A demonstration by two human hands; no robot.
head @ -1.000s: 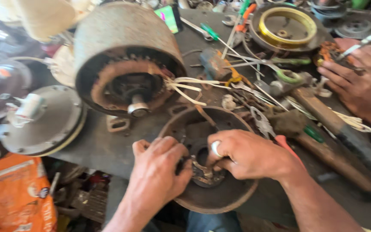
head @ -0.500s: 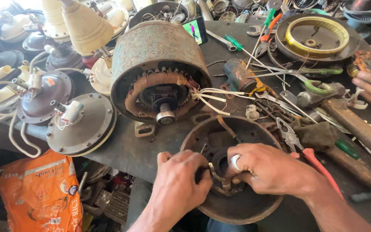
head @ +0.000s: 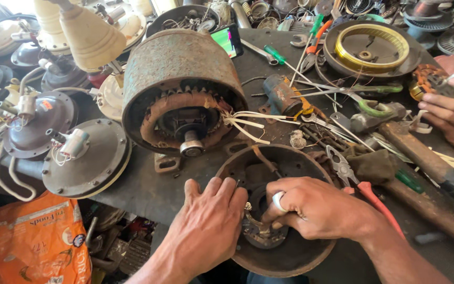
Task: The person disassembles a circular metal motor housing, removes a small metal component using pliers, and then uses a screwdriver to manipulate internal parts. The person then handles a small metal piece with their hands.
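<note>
Between the hands: round rusted motor end cover (head: pixel 285 210), lying dished side up on the dark surface (head: pixel 148 189), its near rim past the surface's front edge.
Left hand (head: pixel 206 226): fingers together and curled over the cover's left inner rim, pressing down; nothing seen pinched.
Right hand (head: pixel 316 208): fingers bunched and pinching at the small bearing hub (head: pixel 261 231) in the cover's centre; a pale ring shows on one finger. What exactly is nipped is hidden by the fingers.
Just beyond the hands: large rusted motor stator (head: pixel 182 92) on its side, copper windings showing, white leads (head: pixel 248 123) trailing toward the cover.
Right of the right hand: red-handled pliers (head: pixel 358 179), touching or nearly touching the wrist; a wooden-handled hammer (head: pixel 421 158) further right.
Far right: another person's hand (head: pixel 453 118), busy with a small copper-wound part; apart from the wearer's hands.

Risk, overhang: in my judgement the cover could tip or slide off the front edge if the left hand eases, since part of it has no support.
Risk, fingers: rusted rim and hub edges could cut or trap fingertips if the hub gives suddenly.
Risk, leads: the white leads lie close to the cover; a pull or shift could snag and strain them.
Risk, clutter: loose tools beside the right wrist could be knocked off the surface.
</note>
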